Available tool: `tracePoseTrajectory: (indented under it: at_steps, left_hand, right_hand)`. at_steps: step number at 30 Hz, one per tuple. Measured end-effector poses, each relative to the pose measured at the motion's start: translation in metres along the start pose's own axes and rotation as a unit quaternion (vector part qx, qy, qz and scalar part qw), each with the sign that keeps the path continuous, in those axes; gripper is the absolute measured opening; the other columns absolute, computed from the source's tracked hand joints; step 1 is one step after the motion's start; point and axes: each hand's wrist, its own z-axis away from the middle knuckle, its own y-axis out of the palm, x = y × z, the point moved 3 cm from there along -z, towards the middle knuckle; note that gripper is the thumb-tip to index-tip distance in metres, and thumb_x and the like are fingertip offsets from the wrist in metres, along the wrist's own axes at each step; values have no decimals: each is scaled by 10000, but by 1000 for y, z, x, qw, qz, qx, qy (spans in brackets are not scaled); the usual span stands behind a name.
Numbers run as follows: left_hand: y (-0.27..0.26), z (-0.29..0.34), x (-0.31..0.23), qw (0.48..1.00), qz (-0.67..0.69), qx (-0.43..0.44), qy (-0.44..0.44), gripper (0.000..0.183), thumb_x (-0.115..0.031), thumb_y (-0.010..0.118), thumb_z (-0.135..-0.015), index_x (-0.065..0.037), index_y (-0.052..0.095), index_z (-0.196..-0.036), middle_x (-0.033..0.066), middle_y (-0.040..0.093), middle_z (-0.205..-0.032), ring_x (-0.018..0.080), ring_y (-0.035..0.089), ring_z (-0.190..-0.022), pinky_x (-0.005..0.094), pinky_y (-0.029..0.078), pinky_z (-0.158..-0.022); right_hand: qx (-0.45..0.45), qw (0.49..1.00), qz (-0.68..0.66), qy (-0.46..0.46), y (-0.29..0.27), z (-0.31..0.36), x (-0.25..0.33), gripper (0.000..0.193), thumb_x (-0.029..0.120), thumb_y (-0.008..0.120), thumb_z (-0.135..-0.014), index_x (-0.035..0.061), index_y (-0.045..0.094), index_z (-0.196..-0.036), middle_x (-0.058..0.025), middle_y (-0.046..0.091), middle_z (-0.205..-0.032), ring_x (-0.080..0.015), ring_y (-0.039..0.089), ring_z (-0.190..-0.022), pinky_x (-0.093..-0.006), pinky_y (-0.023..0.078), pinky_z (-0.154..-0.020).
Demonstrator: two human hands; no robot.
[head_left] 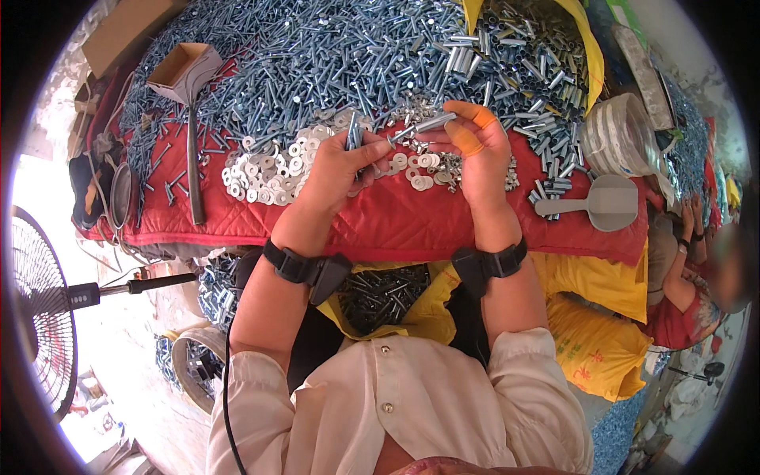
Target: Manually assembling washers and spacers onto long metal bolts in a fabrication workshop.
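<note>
My left hand [344,164] is closed around a few zinc-coloured bolts [354,133], their shanks sticking up past the fingers. Another bolt [401,134] points right from its thumb and fingertip towards a metal sleeve [435,123]. My right hand [484,150], with orange finger covers on two fingers, pinches that sleeve. Bolt and sleeve meet or nearly meet end to end; how far one sits inside the other I cannot tell. Below and between the hands lie flat washers [273,168] and a small pile of nuts [451,170], on a red quilted cloth [380,222].
A large heap of bolts [293,59] covers the back, with loose sleeves [538,71] at right. Around it are an open cardboard box [184,70], a long metal handle [195,170], a grey scoop [609,203] and a white tub [621,134]. A fan [39,317] stands left; another person [681,277] sits right.
</note>
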Motion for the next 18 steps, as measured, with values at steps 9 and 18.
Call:
tracePoseTrajectory:
  at_steps: [9, 18]
  left_hand:
    - [-6, 6, -3, 1000, -20, 12, 0, 173, -171, 639, -829, -14, 576, -869, 40, 567, -621, 69, 458, -434, 180, 283, -361]
    - [-16, 8, -3, 993, -108, -40, 7, 210, -184, 659, -813, -26, 567, -917, 31, 550, -593, 80, 467, -447, 190, 314, -382]
  right_hand:
    - [59, 995, 17, 83, 12, -2, -13, 171, 19, 565, -824, -22, 551, -989, -117, 639, -860, -196, 661, -746, -238, 519, -636]
    - [103, 969, 210, 77, 34, 4, -28, 142, 101, 647, -780, 17, 626, -892, -95, 653, -822, -183, 651, -703, -260, 496, -585]
